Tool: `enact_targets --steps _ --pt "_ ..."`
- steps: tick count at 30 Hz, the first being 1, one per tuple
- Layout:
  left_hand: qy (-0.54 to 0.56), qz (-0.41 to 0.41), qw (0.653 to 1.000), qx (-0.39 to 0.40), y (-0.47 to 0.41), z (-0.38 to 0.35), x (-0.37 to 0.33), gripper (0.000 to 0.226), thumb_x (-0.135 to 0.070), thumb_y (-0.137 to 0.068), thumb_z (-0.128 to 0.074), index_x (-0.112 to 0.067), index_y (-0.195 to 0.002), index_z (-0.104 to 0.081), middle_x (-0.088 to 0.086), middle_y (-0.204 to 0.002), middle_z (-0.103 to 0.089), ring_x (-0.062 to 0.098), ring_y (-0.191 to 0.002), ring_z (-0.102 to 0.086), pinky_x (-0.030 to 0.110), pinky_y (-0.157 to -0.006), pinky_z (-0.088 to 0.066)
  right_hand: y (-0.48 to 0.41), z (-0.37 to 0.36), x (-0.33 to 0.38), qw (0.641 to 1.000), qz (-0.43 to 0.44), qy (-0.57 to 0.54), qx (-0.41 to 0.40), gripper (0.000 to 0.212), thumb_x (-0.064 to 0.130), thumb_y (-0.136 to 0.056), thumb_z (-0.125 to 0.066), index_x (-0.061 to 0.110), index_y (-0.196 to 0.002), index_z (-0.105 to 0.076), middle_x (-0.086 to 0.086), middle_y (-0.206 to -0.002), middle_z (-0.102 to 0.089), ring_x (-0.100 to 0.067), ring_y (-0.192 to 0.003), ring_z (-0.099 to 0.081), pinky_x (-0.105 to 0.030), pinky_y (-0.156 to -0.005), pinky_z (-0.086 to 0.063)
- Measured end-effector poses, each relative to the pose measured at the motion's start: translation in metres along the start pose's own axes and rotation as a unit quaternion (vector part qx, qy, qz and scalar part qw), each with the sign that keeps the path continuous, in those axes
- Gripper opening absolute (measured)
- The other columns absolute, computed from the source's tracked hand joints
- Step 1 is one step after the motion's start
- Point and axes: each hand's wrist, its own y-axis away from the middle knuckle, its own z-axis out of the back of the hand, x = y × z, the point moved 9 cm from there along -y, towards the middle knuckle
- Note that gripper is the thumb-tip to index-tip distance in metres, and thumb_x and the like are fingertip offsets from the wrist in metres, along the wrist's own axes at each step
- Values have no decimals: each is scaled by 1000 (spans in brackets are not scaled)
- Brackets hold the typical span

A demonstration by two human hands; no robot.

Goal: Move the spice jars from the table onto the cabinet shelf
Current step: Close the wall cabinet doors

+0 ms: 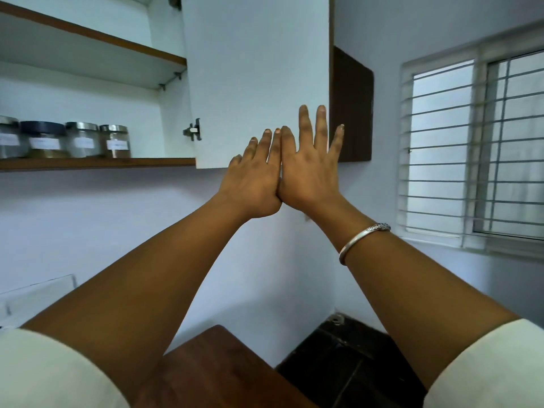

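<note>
Pressing your left hand (253,184) and right hand (309,172) open and flat on the cabinet door (256,69), nothing held. Four spice jars (82,139) sit on the shelf (97,163), well left of both hands.

Clear spice jars (84,141) with shiny metal lids; matt white cabinet door (259,69); wooden shelf (97,163).

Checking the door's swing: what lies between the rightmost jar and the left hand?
Head view: bare shelf, the hinge, then the open door, up to the left hand.
</note>
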Motion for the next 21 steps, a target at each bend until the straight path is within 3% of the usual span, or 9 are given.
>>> enact_targets --steps 8,12,14,17,21 --pt "-16 4 1000 -6 -37 -29 -37 103 -26 -81 -64 -14 -148 13 14 -157 13 32 -146 -1 48 -115 -21 -3 -39 -59 979 -64 -183 63 86 30 -89 -61 19 -151 -2 -16 -157 17 -36 -146 2 -50 -117 -18" --pt "-6 26 1000 -5 -45 -43 -39 108 -28 -80 -67 -14 -148 15 15 -157 14 32 -146 -2 47 -115 -23 -6 -61 -61 973 -44 -207 89 95 26 -86 -66 25 -151 3 -12 -156 22 -36 -145 -9 -45 -107 -39" --pt "2 33 999 -7 -47 -50 -41 109 -30 -80 -68 -14 -148 16 14 -157 14 32 -146 -2 46 -115 -23 -8 -64 -64 963 -51 -252 76 84 30 -91 -57 25 -151 2 -13 -157 8 -33 -139 -24 -39 -99 -44" --pt "11 26 999 -35 -50 -49 -44 109 -31 -79 -69 -14 -148 14 13 -157 13 30 -146 -5 45 -113 -25 -9 -47 -72 962 -62 -266 -10 61 57 -95 -27 38 -149 -5 -8 -147 -31 -26 -123 -48 -34 -84 -44" --pt "-7 -40 991 -129 -44 -32 -46 105 -34 -77 -69 -2 -148 1 20 -157 4 32 -145 -12 42 -109 -33 -6 -37 -72 918 -90 -377 -90 56 60 -95 -25 36 -145 -23 1 -140 -46 -15 -119 -52 -27 -89 -45"
